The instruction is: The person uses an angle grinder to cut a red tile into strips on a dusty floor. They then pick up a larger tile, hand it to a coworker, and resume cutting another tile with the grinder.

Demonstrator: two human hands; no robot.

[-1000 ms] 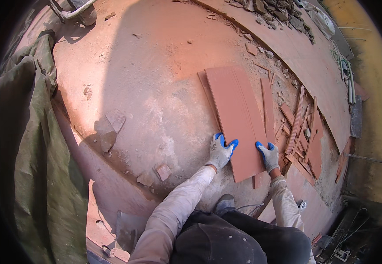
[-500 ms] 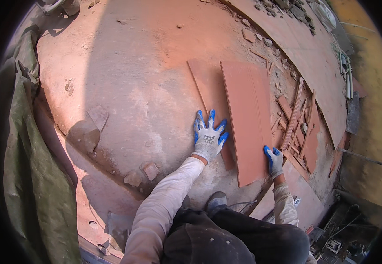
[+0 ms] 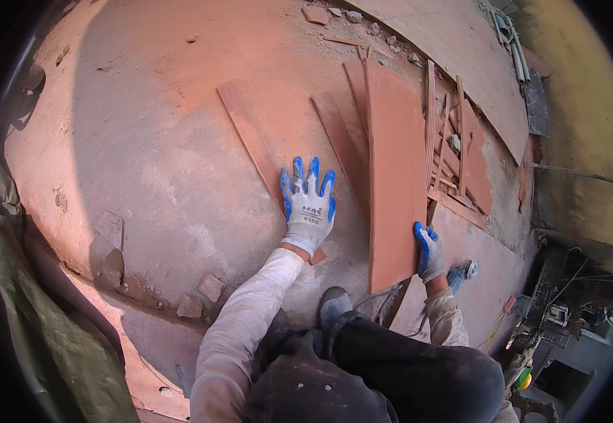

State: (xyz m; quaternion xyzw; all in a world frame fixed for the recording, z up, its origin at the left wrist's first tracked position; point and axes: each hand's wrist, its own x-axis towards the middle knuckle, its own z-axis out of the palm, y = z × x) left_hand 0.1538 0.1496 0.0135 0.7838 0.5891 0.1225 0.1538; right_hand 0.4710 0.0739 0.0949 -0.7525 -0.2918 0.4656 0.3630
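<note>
A large reddish tile (image 3: pixel 398 176) stands tilted in front of me, its long side running away from my body. My right hand (image 3: pixel 430 252), in a grey and blue glove, grips its right edge near the close corner. Left of the tile lie two narrow reddish strips: a far-left strip (image 3: pixel 246 134) and a middle strip (image 3: pixel 340 134). My left hand (image 3: pixel 309 206), gloved alike, rests with fingers spread over the far-left strip and hides part of it. Another reddish piece (image 3: pixel 354 76) shows behind the large tile's left edge.
Broken reddish strips (image 3: pixel 462 151) are heaped right of the tile. By my right wrist lies a power tool (image 3: pixel 462 273) with a round disc, like an angle grinder. Rubble chunks (image 3: pixel 210 287) sit at left, beside a green tarp (image 3: pixel 45 310). My shoe (image 3: pixel 335 303) is close to the tile.
The view has shifted. Two separate strips now show left of the large tile, where one showed before. My right hand still grips the tile; my left stays spread, farther from it.
</note>
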